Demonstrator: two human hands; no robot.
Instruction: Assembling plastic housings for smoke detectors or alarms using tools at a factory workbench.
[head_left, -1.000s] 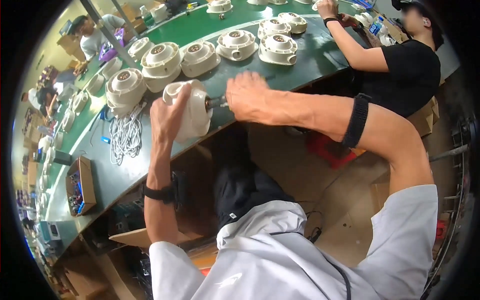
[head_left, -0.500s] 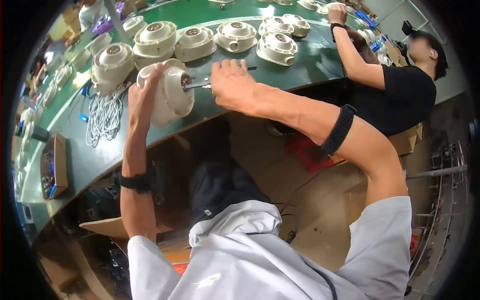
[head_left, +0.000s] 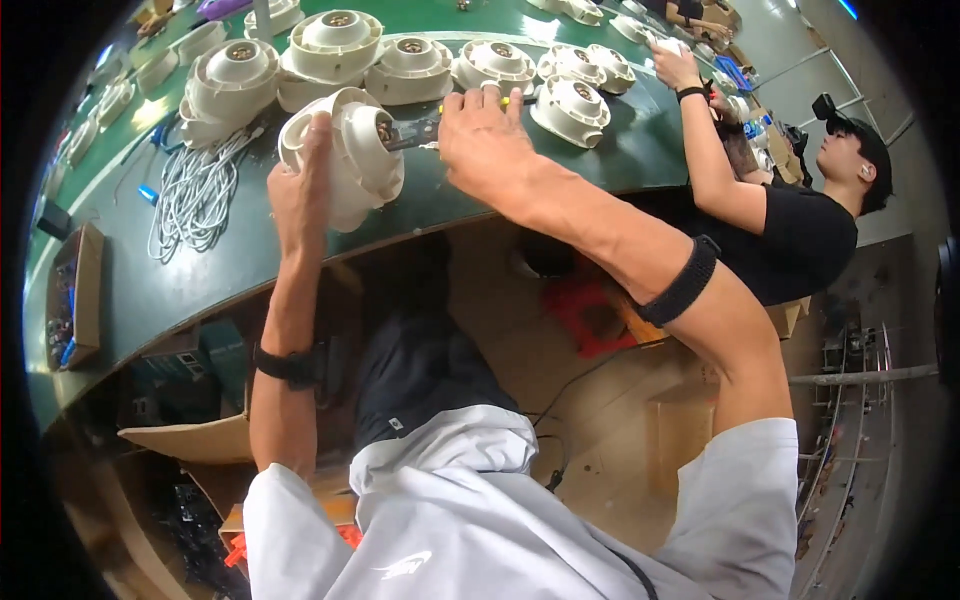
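My left hand [head_left: 300, 190] grips a white round plastic housing [head_left: 350, 185] by its left side, thumb over the rim. The housing is tilted so that its raised hub, with coppery metal parts in the middle, faces right. Closed round a plier-like tool is my right hand [head_left: 488, 140]. The tool [head_left: 416, 134] has flat grey jaws and some yellow on its handle. Its tip reaches the hub's opening; what exactly it touches there is too small to tell.
Several similar white housings [head_left: 412, 70] stand along the green table [head_left: 215, 285]. A bundle of grey cable [head_left: 195, 200] lies left of my left hand, beyond a cardboard box [head_left: 88, 290] of small parts. A co-worker in black [head_left: 790, 230] sits at the right.
The view has shifted a little, so the table's things sit differently in the picture. The housing stays in my left hand, and the tool is still at its hub, held at a slightly different angle.
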